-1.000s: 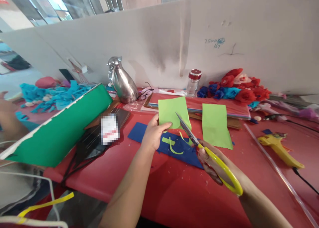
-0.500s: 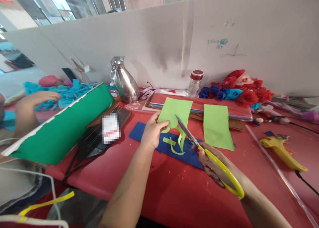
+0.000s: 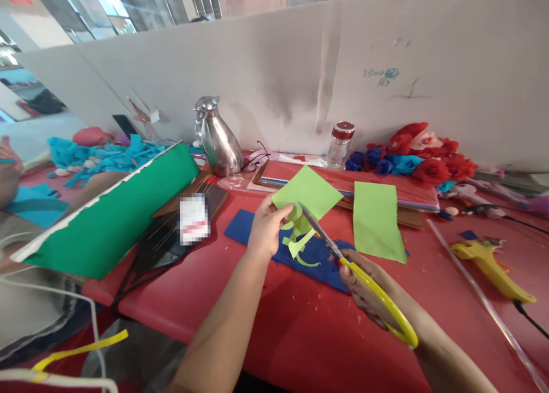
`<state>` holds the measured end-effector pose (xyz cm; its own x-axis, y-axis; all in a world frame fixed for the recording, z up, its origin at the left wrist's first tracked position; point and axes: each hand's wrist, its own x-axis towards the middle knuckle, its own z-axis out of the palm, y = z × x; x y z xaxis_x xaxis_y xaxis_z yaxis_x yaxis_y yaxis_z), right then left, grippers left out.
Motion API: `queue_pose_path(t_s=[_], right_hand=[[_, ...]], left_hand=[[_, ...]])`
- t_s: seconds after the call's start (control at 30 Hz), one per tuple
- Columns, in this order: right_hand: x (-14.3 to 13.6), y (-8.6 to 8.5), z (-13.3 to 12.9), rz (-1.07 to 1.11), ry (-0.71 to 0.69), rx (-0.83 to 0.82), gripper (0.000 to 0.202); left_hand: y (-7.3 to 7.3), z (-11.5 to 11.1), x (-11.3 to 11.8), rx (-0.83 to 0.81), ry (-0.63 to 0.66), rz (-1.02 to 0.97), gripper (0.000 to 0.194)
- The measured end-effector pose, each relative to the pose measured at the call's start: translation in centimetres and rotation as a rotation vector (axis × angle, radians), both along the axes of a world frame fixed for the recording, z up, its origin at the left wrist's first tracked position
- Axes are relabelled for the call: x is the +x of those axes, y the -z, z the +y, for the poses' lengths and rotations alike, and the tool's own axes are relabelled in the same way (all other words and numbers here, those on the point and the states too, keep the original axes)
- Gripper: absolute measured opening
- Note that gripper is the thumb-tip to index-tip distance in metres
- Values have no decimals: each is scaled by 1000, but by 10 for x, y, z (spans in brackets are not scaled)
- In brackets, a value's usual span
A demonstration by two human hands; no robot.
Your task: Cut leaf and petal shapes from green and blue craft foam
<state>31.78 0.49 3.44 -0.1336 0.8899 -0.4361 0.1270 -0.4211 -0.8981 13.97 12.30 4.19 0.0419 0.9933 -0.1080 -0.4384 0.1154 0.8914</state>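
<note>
My left hand (image 3: 266, 228) pinches the near left corner of a light green paper sheet (image 3: 309, 191) between thumb and fingers. Yellow-handled scissors (image 3: 377, 293) are held in my right hand (image 3: 364, 290), with the blade tips at the sheet's lower edge beside my left thumb. Curled green strips (image 3: 302, 245) hang or lie below the sheet, over a dark blue piece (image 3: 240, 226) on the red table. To the right, a second light green sheet (image 3: 377, 221) lies flat.
A steel jug (image 3: 221, 144) and a glass jar (image 3: 341, 147) stand at the back. Paper flowers (image 3: 429, 158) and a yellow glue gun (image 3: 493, 270) are on the right. A green board (image 3: 115, 210) leans at left, near another person's hand (image 3: 8, 164).
The held green sheet has turned so a corner points away, and its cut strips have swung left. The other person's arm at the left has drawn back. The view has shifted slightly.
</note>
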Motion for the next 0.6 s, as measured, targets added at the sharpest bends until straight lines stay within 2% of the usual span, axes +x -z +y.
queue_pose_path(t_s=[0.17, 0.3, 0.47, 0.6], right_hand=[[-3, -8, -4, -92, 38, 80, 65], [0, -13, -4, -102, 20, 134, 63], [8, -5, -1, -69, -29, 227, 60], [9, 0, 0, -73, -44, 235, 63]], left_hand=[[1, -1, 2, 51, -5, 15, 50], [-1, -2, 2, 49, 60, -7, 54], [-1, -4, 3, 16, 117, 35, 52], [-2, -4, 3, 10, 162, 23, 55]])
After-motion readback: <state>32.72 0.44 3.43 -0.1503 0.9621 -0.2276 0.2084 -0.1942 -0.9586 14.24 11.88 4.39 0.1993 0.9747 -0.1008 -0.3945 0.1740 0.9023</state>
